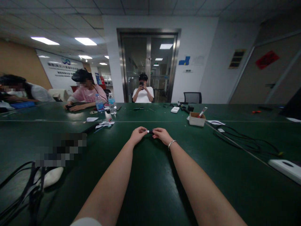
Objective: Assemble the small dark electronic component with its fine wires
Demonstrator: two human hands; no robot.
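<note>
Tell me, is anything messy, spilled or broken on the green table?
No spill shows. Black cables at lower left cross untidily, and white papers beyond look crumpled. The black thing between left hand and right hand is too tiny to check for damage.

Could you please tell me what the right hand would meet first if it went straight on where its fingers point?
Probably the left hand, at the other end of the small dark object; depth is unclear.
</note>
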